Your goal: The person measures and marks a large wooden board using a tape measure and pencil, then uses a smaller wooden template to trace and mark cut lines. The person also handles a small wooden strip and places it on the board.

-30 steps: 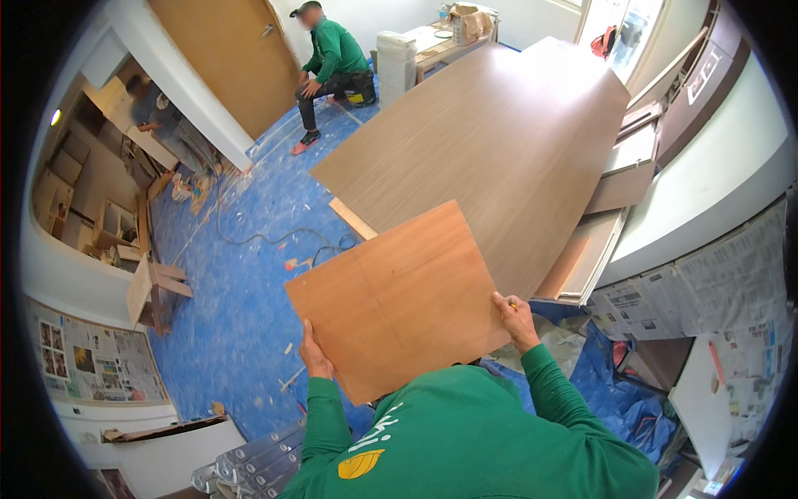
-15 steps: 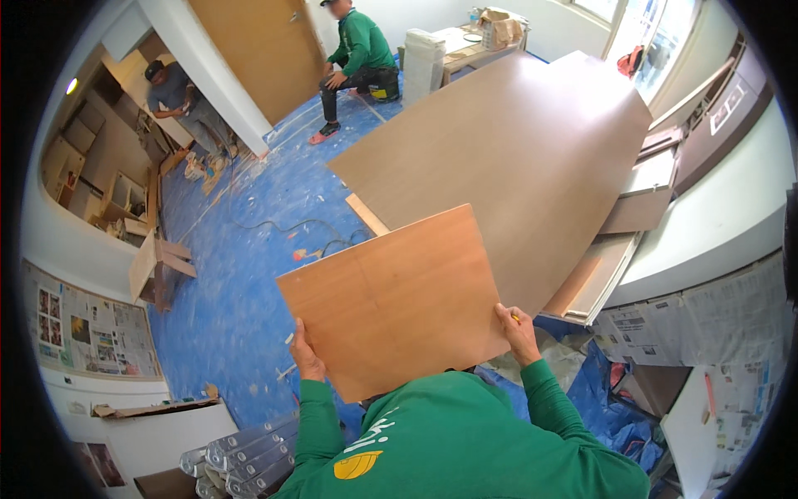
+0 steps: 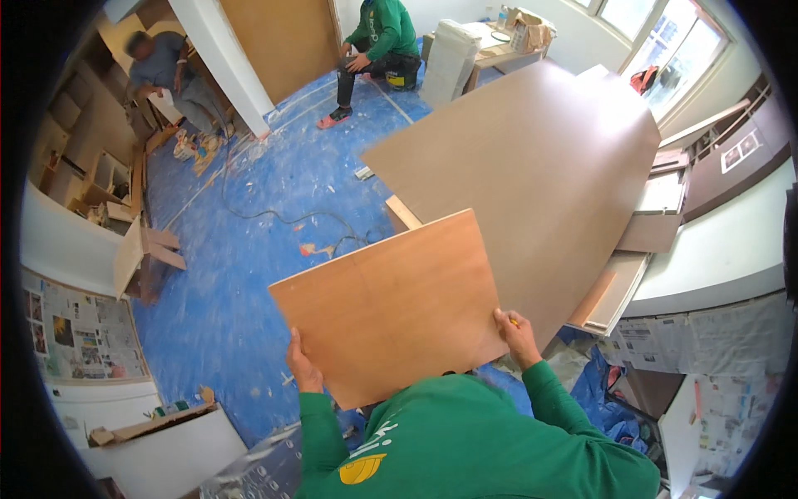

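2 green sleeves (image 3: 322,437) stretch forward from the bottom of the view, both elbows bent, the forearms set apart at either side of a rectangular plywood panel (image 3: 391,312). The left hand (image 3: 305,366) is closed along the panel's left edge, its fingertips pointing up and away, the palm turned inward. The right hand (image 3: 519,341) is clamped on the right edge, near the lower corner, and also carries a thin yellow stick, probably a pencil (image 3: 514,323). The fingers under the board are hidden. The panel lies in front of the chest, skewed, its far edge climbing to the right.

The step in hand appears to be supporting and steering this board with 2 hands. Any move from here calls for an even hold on both edges, so that neither corner dips.

Just beyond, a large brown laminate sheet (image 3: 540,166) spans the middle right; whether the panel touches it, I cannot tell. A wooden batten (image 3: 402,211) pokes out from under it. Blue floor sheeting (image 3: 241,258) spreads leftward. Farther off, 1 co-worker (image 3: 387,37) sits near a brown door (image 3: 278,41), and another (image 3: 162,62) bends at upper left.
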Available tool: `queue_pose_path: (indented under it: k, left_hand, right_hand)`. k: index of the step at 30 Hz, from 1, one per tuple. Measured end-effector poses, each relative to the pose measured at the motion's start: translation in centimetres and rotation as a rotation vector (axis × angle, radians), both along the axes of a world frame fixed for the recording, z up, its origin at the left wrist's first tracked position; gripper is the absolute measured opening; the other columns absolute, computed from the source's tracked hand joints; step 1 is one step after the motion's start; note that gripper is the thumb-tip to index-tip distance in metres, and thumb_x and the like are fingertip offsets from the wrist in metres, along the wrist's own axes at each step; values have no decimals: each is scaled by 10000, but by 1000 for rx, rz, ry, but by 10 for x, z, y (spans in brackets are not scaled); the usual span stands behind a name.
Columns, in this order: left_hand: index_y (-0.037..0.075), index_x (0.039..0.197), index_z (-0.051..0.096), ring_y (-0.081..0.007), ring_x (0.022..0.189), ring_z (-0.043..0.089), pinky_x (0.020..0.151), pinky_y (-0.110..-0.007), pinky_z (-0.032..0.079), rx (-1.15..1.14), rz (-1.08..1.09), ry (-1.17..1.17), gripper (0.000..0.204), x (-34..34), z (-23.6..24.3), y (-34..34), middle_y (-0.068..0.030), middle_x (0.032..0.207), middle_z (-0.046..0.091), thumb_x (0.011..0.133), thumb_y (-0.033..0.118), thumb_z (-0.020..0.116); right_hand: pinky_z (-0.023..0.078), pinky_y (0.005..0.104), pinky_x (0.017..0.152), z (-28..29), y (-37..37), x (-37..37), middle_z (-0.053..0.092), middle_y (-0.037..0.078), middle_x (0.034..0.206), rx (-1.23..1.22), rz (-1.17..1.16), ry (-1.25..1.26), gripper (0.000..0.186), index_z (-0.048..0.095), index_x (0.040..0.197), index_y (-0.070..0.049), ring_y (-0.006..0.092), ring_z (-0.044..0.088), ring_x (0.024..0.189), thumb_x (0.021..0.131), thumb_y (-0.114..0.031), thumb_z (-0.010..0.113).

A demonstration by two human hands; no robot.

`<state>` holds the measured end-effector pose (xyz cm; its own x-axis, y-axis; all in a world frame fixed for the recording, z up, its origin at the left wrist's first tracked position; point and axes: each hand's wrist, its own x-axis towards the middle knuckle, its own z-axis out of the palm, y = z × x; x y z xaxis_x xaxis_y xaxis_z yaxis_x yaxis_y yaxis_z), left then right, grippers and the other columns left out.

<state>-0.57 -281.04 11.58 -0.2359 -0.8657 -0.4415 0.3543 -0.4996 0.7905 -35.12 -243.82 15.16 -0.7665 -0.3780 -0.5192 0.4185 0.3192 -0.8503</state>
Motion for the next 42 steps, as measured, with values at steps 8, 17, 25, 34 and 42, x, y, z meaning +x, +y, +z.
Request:
queue_pose_path:
  k: [8,17,25,34,42]
  left_hand:
    - [-37,1417,655,-253,1229,694,1032,-405,564,51,48,-16,492,49,31,-121,-121,1379,717,1114,350,639]
    - [-10,1301,695,-197,1131,695,993,-359,567,7,-13,-87,391,51,38,-196,-72,1224,735,1081,312,709]
    - [19,1353,689,-211,1187,687,996,-333,549,-211,-186,-261,482,20,105,-279,-55,1244,741,951,224,861]
    - [-4,1463,623,-267,1277,656,1085,-417,537,-284,-250,-349,666,6,194,-279,-105,1372,705,850,67,873]
    - [-35,1417,616,-254,1196,679,997,-370,578,-133,-71,-428,598,31,152,-347,-131,1296,708,877,36,861]
  right_hand:
    - [437,266,725,29,-151,39,622,-23,833,52,22,67,389,731,976,-39,88,542,778,1035,-422,765]
    - [421,271,744,2,-228,28,596,-34,852,54,59,12,411,717,964,-55,93,518,805,1075,-451,707]
    - [386,280,729,-31,-332,-35,532,-40,828,-190,36,-28,429,671,929,-75,87,462,790,1111,-462,653]
    - [423,310,830,-25,-494,-134,575,-10,917,-210,332,144,422,677,1013,-41,125,504,900,1126,-440,601]
    - [442,333,832,-77,-698,-155,597,-8,937,-278,496,-40,521,723,1062,-46,140,533,939,1088,-559,635]
